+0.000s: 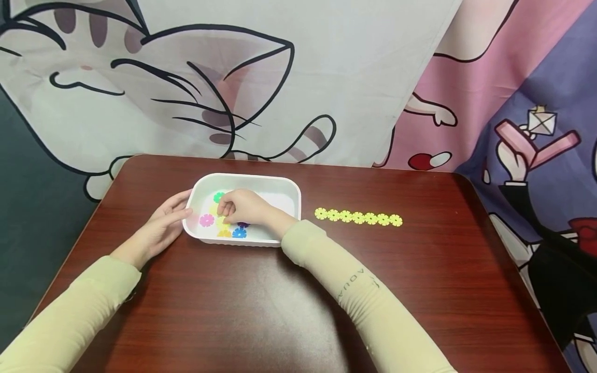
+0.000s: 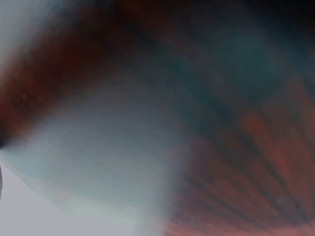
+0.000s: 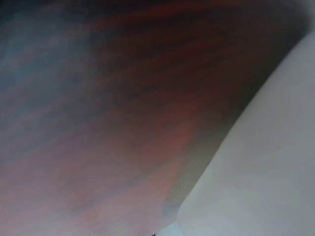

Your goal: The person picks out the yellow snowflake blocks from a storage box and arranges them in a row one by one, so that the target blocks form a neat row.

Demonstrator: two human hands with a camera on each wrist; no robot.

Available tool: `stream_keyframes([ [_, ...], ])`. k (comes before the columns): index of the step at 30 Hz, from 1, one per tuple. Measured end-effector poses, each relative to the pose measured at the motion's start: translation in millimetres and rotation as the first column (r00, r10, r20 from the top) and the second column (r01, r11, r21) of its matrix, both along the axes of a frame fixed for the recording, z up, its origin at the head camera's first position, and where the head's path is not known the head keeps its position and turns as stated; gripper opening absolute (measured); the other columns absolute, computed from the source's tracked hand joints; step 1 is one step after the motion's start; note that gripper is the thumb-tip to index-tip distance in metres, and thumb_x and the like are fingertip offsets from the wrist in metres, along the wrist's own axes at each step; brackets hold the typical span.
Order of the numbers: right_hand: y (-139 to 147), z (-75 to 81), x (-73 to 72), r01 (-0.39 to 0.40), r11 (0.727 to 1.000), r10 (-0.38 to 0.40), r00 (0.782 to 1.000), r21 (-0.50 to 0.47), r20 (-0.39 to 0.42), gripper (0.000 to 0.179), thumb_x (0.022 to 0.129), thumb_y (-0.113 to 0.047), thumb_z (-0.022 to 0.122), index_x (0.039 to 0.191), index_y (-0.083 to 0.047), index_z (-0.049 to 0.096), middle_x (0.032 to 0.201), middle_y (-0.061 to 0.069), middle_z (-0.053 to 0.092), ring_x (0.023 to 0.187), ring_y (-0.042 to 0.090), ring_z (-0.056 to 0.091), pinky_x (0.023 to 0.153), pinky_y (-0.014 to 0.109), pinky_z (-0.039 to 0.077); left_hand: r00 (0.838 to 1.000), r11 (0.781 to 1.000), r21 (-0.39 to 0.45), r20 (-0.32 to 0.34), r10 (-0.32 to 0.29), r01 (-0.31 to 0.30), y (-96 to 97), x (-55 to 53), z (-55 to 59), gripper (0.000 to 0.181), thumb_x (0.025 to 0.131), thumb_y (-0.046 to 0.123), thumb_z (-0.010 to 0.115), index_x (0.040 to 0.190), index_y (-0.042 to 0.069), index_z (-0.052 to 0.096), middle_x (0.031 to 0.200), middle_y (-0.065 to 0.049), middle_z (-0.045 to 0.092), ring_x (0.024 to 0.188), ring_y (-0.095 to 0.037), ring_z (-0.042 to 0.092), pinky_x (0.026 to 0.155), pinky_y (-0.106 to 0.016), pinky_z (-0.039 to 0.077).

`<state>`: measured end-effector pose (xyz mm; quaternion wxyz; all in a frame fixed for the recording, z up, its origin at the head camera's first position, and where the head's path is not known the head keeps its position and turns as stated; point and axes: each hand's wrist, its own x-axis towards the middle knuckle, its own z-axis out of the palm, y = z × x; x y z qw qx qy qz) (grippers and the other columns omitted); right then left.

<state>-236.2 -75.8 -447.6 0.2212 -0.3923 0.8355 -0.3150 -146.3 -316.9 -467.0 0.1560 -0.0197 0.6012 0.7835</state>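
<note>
A white plastic tray (image 1: 280,199) stands on the table, holding several flower-shaped plastic discs. My left hand (image 1: 160,228) holds its left rim, thumb lapping over the edge and fingers along the outside. Inside the tray is my right hand (image 1: 247,207), fingers curled down at the yellow discs (image 1: 223,223); I cannot tell whether a disc is pinched there. Around the fingers lie a pink disc (image 1: 207,220), a green disc (image 1: 218,197), a blue disc (image 1: 239,233) and an orange-yellow disc (image 1: 224,233). A dark purple disc is partly hidden under the hand.
Right of the tray, a row of several yellow discs (image 1: 358,217) lies on the brown wooden table (image 1: 261,321). Behind the table hangs a printed cartoon cloth (image 1: 364,93). Both wrist views are dark and blurred, showing mostly reddish-brown surface.
</note>
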Motion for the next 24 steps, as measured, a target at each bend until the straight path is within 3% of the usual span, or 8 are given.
stream_keyframes([
  [5, 3.2, 4.3, 1.1, -0.012, 0.999, 0.014, 0.999, -0.044, 0.040, 0.011, 0.094, -0.008, 0.079, 0.104, -0.004, 0.078, 0.096, 0.007, 0.077, 0.081, 0.006, 0.064, 0.078, 0.010, 0.051, 1.000, 1.000, 0.002, 0.008, 0.007, -0.007, 0.6, -0.5, -0.1, 0.052, 0.108, 0.007, 0.057, 0.154, 0.020, 0.037, 0.169, -0.009, 0.022, 0.127, 0.004, 0.054, 0.102, -0.010, 0.050],
  [13, 11.6, 7.8, -3.1, 0.032, 0.991, -0.016, 0.992, -0.129, 0.124, 0.009, 0.094, -0.004, 0.078, 0.103, -0.002, 0.079, 0.093, 0.008, 0.077, 0.079, 0.005, 0.064, 0.078, 0.013, 0.055, 1.000, 1.000, -0.019, 0.019, 0.006, -0.005, 1.4, -1.9, 0.5, 0.057, 0.108, 0.009, 0.058, 0.158, 0.018, 0.033, 0.171, -0.011, 0.019, 0.127, 0.004, 0.054, 0.102, -0.010, 0.050],
  [24, 34.4, 19.6, -3.0, 0.034, 0.985, -0.020, 0.996, -0.171, 0.083, 0.013, 0.095, -0.003, 0.075, 0.107, -0.002, 0.081, 0.097, 0.010, 0.078, 0.082, 0.004, 0.065, 0.079, 0.013, 0.055, 1.000, 1.000, 0.011, -0.001, -0.005, 0.005, 0.0, -1.2, -0.5, 0.055, 0.109, 0.006, 0.055, 0.158, 0.016, 0.032, 0.172, -0.011, 0.018, 0.128, 0.004, 0.053, 0.104, -0.010, 0.049],
])
